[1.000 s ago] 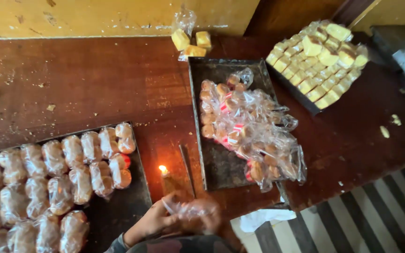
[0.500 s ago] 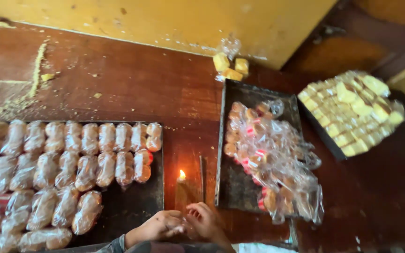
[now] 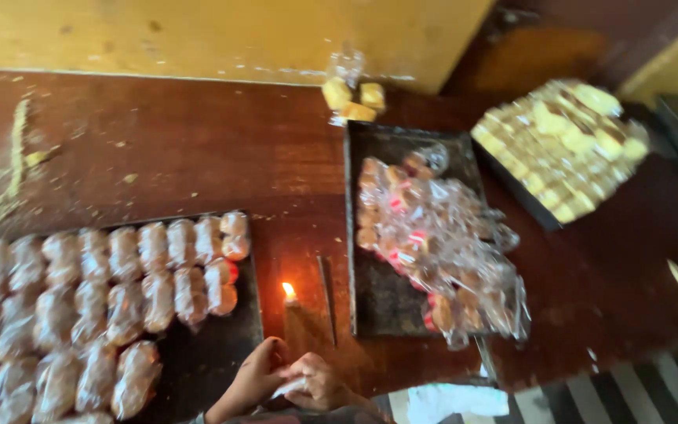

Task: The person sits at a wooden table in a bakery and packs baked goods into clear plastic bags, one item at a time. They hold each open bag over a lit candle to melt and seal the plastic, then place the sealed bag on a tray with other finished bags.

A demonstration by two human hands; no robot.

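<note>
A dark tray (image 3: pixel 221 357) of wrapped buns (image 3: pixel 103 298) sits left on the wooden table (image 3: pixel 198 157). At its near edge, the left hand (image 3: pixel 254 381) and right hand (image 3: pixel 319 383) pinch one clear plastic wrapper (image 3: pixel 290 386) together, just below a small lit candle (image 3: pixel 289 293).

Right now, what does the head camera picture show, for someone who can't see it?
Two hands, left hand and right hand, pinch a small clear wrapper just below a lit candle on a dark wooden table. Trays of wrapped buns lie left and right.
</note>
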